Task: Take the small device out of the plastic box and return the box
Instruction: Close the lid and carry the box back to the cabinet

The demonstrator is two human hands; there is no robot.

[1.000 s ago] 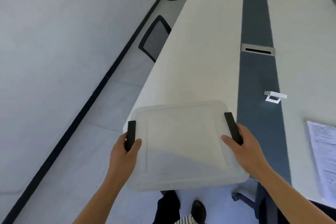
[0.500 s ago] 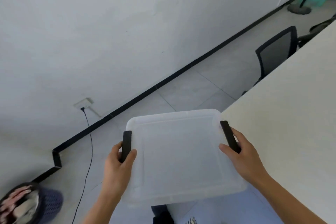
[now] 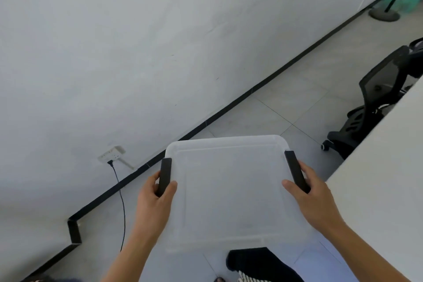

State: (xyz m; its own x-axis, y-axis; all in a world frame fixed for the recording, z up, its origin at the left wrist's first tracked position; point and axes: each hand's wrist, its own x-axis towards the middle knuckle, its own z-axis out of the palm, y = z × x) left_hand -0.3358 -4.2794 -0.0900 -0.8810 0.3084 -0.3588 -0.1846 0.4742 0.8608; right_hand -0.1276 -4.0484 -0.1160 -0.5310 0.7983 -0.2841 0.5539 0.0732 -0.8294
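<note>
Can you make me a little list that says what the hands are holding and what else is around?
holding: a clear plastic box with its lid on
left hand: closed on the left black handle
right hand: closed on the right black handle
where the box is: in the air, above the floor
inside the box: cannot tell
to the right: table, black chair
on the wall: socket with a black cord

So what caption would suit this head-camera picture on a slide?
Both hands, left hand and right hand, carry a lidded translucent plastic box by its black side handles above a tiled floor.
</note>
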